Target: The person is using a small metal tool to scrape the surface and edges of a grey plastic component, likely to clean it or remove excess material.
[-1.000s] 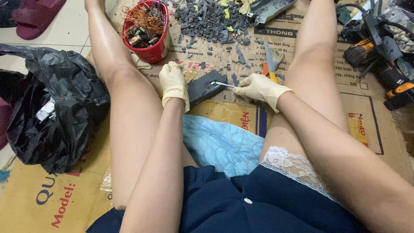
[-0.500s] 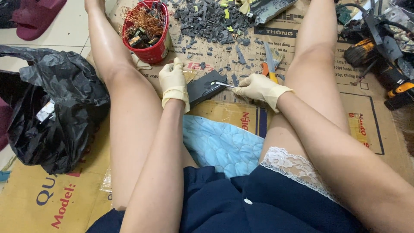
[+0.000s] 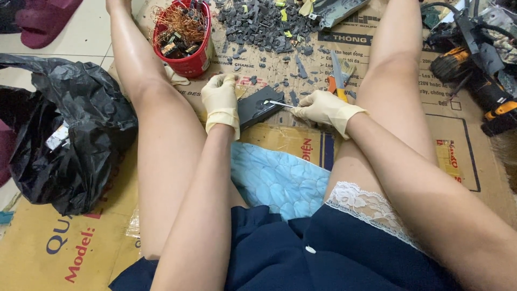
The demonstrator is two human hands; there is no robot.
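Right now the left hand (image 3: pixel 221 102), in a cream rubber glove, is closed over the edge of a flat dark plastic casing (image 3: pixel 259 105) lying on cardboard (image 3: pixel 280 139) at centre frame, pinning it down. The right hand (image 3: pixel 323 109), gloved the same, is curled tight around a thin metal tool (image 3: pixel 281 103) whose tip touches the casing's right edge — looks like a small screwdriver or pick, can't tell which.

Risk, as I judge it: the tip sits aimed roughly toward the left-hand fingers, so a slip off smooth plastic could jab the thin glove. The casing could also skid on the cardboard if the pinning hand eases, & brittle plastic may snap and throw bits toward bare legs.

Materials etc.: casing is matte, rectangular, hard-looking. Upper centre, a heap of grey jagged plastic fragments (image 3: pixel 264 24). Upper left, a red round tub (image 3: pixel 189 62) holding tangled copper wire — springy, fine. Left edge, a crumpled glossy black bag (image 3: pixel 75 134). Orange-handled pliers (image 3: pixel 338 81) lie just above the right hand; a quilted blue cloth (image 3: pixel 274 180) sits lower centre.
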